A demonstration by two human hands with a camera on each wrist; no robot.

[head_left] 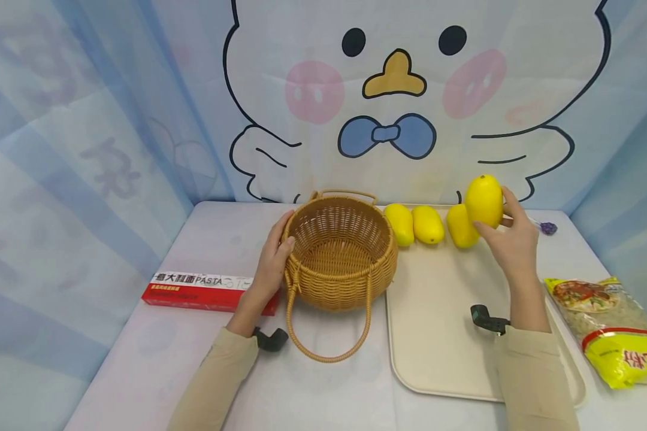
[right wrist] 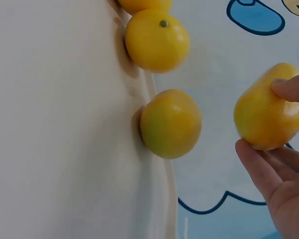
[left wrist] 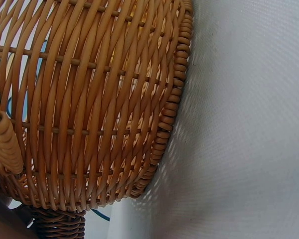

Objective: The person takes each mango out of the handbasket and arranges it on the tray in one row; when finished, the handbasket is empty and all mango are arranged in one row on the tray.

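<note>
My right hand (head_left: 514,239) holds a yellow mango (head_left: 484,202) up between thumb and fingers; in the right wrist view this mango (right wrist: 270,109) is off the surface. Below it, another mango (head_left: 461,227) lies on the beige tray (head_left: 442,335). Two more mangoes, one (head_left: 428,225) beside the other (head_left: 400,224), lie at the tray's far left. With my left hand (head_left: 272,260) I grip the left rim of a round wicker basket (head_left: 345,293), thumb over the edge. Nothing lies inside it. The left wrist view shows the basket's woven side (left wrist: 89,99) close up.
A red and white pasta box (head_left: 199,293) lies left of the basket, partly behind my left forearm. On the right is a yellow and clear bag of noodles (head_left: 614,329). A small purple flower (head_left: 547,228) lies at the back right. A printed curtain (head_left: 388,167) closes off the back.
</note>
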